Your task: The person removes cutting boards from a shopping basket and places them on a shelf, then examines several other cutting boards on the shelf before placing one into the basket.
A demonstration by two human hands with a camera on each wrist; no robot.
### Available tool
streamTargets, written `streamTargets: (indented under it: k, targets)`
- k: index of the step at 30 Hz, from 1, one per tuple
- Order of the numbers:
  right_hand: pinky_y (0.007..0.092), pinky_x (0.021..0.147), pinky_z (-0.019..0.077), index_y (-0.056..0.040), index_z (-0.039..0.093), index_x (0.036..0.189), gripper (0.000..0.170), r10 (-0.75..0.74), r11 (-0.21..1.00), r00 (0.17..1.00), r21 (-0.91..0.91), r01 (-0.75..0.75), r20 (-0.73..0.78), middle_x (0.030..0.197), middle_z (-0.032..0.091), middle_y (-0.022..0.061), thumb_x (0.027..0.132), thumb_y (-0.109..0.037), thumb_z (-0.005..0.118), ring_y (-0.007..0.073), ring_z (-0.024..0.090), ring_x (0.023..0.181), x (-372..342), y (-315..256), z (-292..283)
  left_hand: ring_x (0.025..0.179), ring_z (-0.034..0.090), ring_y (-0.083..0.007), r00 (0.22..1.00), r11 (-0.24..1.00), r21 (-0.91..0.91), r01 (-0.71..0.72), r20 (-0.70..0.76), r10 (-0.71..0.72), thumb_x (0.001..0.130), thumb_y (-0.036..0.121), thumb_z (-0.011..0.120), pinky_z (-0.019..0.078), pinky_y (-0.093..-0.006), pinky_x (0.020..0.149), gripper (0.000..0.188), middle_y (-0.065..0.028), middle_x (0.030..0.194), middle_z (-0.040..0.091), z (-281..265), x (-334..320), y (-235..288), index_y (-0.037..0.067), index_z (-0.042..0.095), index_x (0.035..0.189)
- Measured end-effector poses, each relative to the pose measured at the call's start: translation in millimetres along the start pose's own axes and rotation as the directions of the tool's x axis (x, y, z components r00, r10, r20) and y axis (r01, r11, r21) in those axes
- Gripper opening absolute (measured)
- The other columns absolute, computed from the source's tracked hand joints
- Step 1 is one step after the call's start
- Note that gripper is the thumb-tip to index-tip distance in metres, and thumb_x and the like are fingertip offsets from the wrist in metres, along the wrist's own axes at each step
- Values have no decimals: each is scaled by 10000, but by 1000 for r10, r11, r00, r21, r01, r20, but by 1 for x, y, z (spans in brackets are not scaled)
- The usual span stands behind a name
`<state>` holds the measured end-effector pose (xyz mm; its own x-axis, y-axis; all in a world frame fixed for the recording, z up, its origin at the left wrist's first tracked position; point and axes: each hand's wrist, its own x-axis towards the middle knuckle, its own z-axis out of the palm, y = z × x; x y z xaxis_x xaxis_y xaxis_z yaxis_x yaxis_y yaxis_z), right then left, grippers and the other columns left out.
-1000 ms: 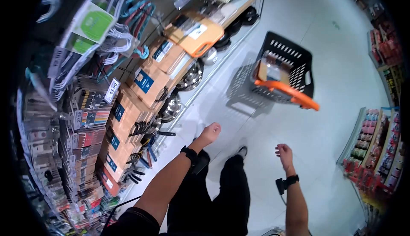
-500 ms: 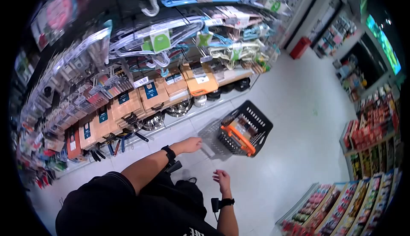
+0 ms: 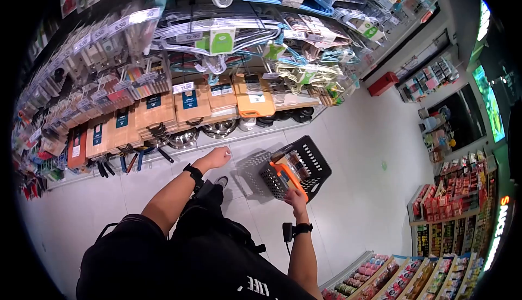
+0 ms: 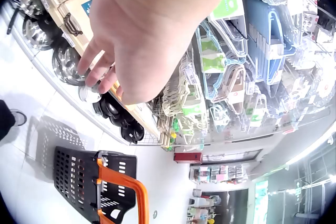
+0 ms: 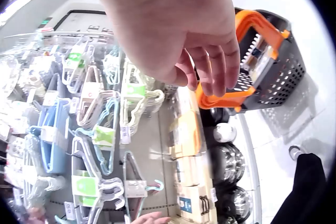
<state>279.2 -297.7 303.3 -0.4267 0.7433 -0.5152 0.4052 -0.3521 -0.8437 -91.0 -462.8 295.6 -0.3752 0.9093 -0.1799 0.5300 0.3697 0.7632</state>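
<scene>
A black shopping basket (image 3: pixel 314 156) with a folding orange handle (image 3: pixel 288 176) stands on the floor in front of me, holding some packaged goods (image 3: pixel 296 165). In the head view my right hand (image 3: pixel 296 201) overlaps the near end of the handle. The right wrist view shows that hand's fingers (image 5: pixel 216 69) loosely bent in front of the orange handle, not wrapped around it. My left hand (image 3: pixel 219 157) hangs empty between the basket and the shelf, its fingers (image 4: pixel 100 69) loosely curled in the left wrist view.
To the left and ahead, a shelf holds wooden cutting boards (image 3: pixel 155 116), metal bowls (image 3: pixel 220 129) below and hangers (image 3: pixel 217 36) above. Snack racks (image 3: pixel 391 278) stand at the lower right. A red box (image 3: pixel 382 84) sits farther down the aisle.
The head view has turned, bringing more of the shelf and far aisle into sight. My right hand has moved from beside the basket up to its orange handle; the left stays empty.
</scene>
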Motion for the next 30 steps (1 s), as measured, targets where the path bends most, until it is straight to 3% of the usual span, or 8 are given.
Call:
streamTargets:
  k: [5,10,13,14,18,23,27,30]
  targets:
    - [269,667,530,-31,599,1072,195,-102,992,994,79,100,24,943,655,65,953,-161,517,152,648,771,16,-49,-2,881,647,-353,995,996,48,-81,65,77,856,216,595,515,-408,783,246,-208,936,668,-14,59,-23,10,635,985]
    - [256,631,515,-39,597,1079,200,-5,998,977,-61,-8,-214,924,654,55,921,-144,534,132,626,731,27,-29,-35,943,628,-384,980,980,200,-6,195,-34,847,240,571,501,-426,830,264,-236,950,663,-5,157,-47,9,656,944]
    - [254,617,510,-40,601,1083,206,-19,995,947,-96,-12,-322,918,659,54,915,-136,533,130,621,712,23,-15,-64,966,624,-383,929,949,269,-165,365,58,850,254,574,496,-417,857,283,-241,992,658,16,205,-4,14,653,977]
    - [254,614,509,-40,601,1085,209,-47,993,934,-120,4,-354,917,661,56,915,-141,534,130,623,713,21,2,-75,971,622,-386,907,946,257,-200,415,79,850,257,576,495,-416,862,288,-241,1003,657,31,220,7,14,651,987]
    - [277,630,515,-30,597,1093,232,120,992,818,47,-113,-563,921,657,85,907,-140,512,144,630,727,-18,-4,-77,937,641,-356,777,940,166,-298,615,138,858,263,585,510,-404,828,306,-219,972,670,89,261,66,6,635,1016]
    - [292,638,524,-30,607,1097,259,265,962,668,242,-129,-696,925,663,95,887,-138,502,165,654,730,-63,22,-61,837,643,-273,562,875,103,-474,800,211,865,246,583,508,-363,776,292,-152,866,665,153,279,131,3,636,1018]
    - [292,640,525,-31,610,1094,263,364,921,570,377,-99,-737,927,667,101,877,-136,503,173,663,738,-90,45,-56,853,646,-268,420,814,88,-574,885,200,871,249,581,506,-365,788,301,-160,893,671,194,278,172,6,635,1041]
    - [285,659,526,-32,602,1098,249,413,889,551,451,-74,-725,953,662,93,888,-141,525,165,653,754,-98,56,-63,827,659,-248,360,804,66,-591,913,190,882,231,574,520,-352,744,294,-162,906,672,213,275,202,-6,624,1050]
